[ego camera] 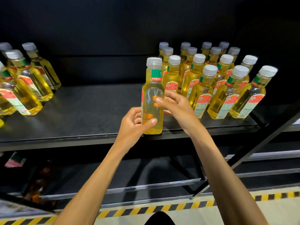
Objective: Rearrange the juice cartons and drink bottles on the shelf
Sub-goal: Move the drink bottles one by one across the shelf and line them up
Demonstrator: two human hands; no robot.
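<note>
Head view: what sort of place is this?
Probably a shop or stockroom aisle: a black metal shelf, rows of identical yellow drink bottles on it, and hazard-striped tape along the floor. The left hand and right hand grip one bottle.

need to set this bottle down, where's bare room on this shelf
The shelf is bare in its wide middle, between the left bottle group and the held bottle. Right of it, the right bottle group stands crowded, row behind row.

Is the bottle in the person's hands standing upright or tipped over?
Upright: the bottle has its white cap on top, base down near the shelf edge.
</note>
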